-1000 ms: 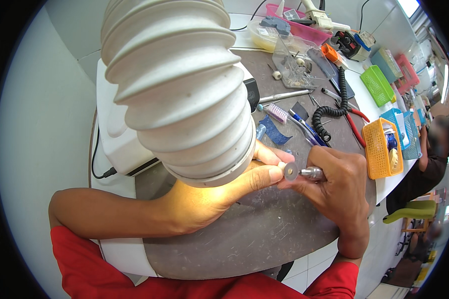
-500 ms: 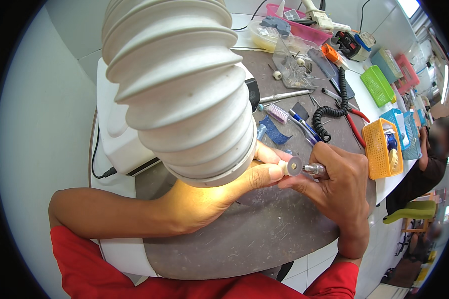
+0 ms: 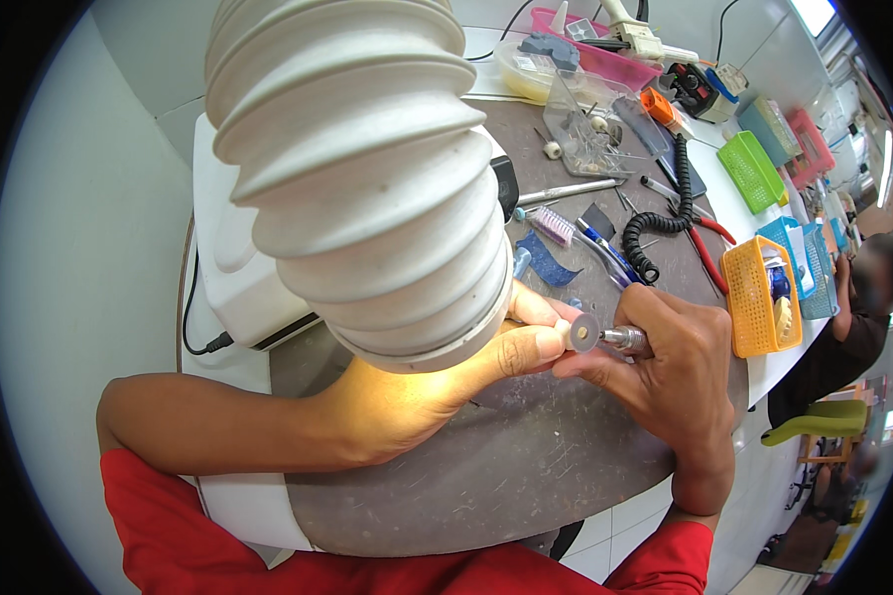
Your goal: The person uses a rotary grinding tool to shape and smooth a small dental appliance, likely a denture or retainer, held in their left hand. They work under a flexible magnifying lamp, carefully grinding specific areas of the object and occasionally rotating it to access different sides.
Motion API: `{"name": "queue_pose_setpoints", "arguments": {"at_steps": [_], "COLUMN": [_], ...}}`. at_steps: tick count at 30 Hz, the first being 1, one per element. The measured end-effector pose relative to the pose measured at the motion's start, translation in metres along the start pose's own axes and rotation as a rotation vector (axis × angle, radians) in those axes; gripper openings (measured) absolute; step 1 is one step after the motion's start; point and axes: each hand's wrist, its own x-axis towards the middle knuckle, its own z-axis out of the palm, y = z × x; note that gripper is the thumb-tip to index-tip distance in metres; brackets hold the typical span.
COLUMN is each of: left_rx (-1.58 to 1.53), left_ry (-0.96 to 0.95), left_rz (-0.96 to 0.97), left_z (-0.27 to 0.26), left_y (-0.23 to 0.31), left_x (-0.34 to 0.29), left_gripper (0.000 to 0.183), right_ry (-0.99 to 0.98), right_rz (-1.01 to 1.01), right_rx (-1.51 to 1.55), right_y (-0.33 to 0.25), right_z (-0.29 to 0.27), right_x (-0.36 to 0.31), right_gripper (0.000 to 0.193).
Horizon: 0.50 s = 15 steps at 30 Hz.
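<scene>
My right hand [image 3: 683, 352] grips a metal rotary handpiece [image 3: 627, 340], which points left. At its tip sits a round grey disc [image 3: 578, 337] with a pale centre. The disc stands against or just in front of a small off-white piece [image 3: 564, 327], and whether they touch I cannot tell. Thumb and fingers of my left hand [image 3: 466, 375] pinch that piece, mostly hidden behind the disc and fingertips. A ribbed white hose [image 3: 367, 178] hangs over my left hand and covers part of it. Bright light falls on that hand.
Beyond my hands lie a purple-bristled brush [image 3: 550, 226], pens, a blue scrap [image 3: 548, 261], a black coiled cord [image 3: 655, 228] and red-handled pliers [image 3: 709, 253]. A yellow basket [image 3: 749, 307] stands at the right. A white box-shaped machine [image 3: 243, 268] is at the left. Another person sits far right.
The disc has shifted very slightly left and tilted a little. Both hands keep the same grips in nearly the same place.
</scene>
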Motion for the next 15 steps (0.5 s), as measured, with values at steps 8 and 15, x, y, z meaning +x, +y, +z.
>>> {"name": "queue_pose_setpoints", "arguments": {"at_steps": [8, 15], "left_rx": [-0.039, -0.041], "left_ry": [0.013, 0.036], "left_rz": [-0.044, -0.05], "left_z": [0.0009, 0.0027], "left_y": [0.0023, 0.0033], "left_x": [-0.0008, -0.0001], "left_gripper": [0.01, 0.01], "right_ry": [-0.013, 0.096], "right_rz": [-0.008, -0.008], "right_rx": [-0.008, 0.014], "right_y": [0.0001, 0.0056], "right_z": [0.0, 0.0], "right_x": [0.0, -0.0012], "right_gripper": [0.064, 0.067]}}
